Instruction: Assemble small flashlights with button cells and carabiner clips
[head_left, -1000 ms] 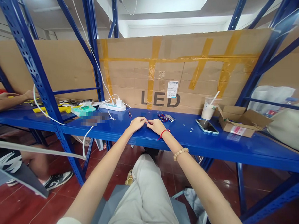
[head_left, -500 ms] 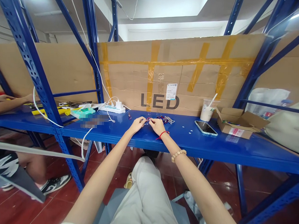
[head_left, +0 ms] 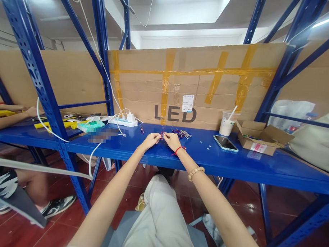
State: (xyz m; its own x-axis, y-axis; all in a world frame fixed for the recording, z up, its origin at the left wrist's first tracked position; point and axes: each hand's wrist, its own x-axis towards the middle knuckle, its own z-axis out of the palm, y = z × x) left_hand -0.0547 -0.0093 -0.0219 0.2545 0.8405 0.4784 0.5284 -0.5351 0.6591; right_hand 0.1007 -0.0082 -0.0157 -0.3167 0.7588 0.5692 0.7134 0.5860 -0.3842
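Observation:
My left hand (head_left: 152, 140) and my right hand (head_left: 171, 141) meet over the front half of the blue table. Both are closed, fingertips pinching a small red and purple cord loop (head_left: 162, 134) between them. Its exact kind is too small to make out. Just behind my right hand lies a pile of small dark cord pieces with silvery metal clips (head_left: 182, 134). A single similar small piece (head_left: 142, 130) lies apart, behind and left of my left hand.
A phone (head_left: 225, 143), a cup with a straw (head_left: 227, 125) and an open cardboard box (head_left: 261, 137) stand to the right. On the left are a white power strip (head_left: 124, 121) with cables and a teal packet (head_left: 91, 126). Another person's arm (head_left: 13, 114) reaches in at far left.
The view has tilted slightly. My hands stay together at the same spot, with the loop showing a little more between the fingertips. The other person's hands at far left have shifted, with something yellow showing there.

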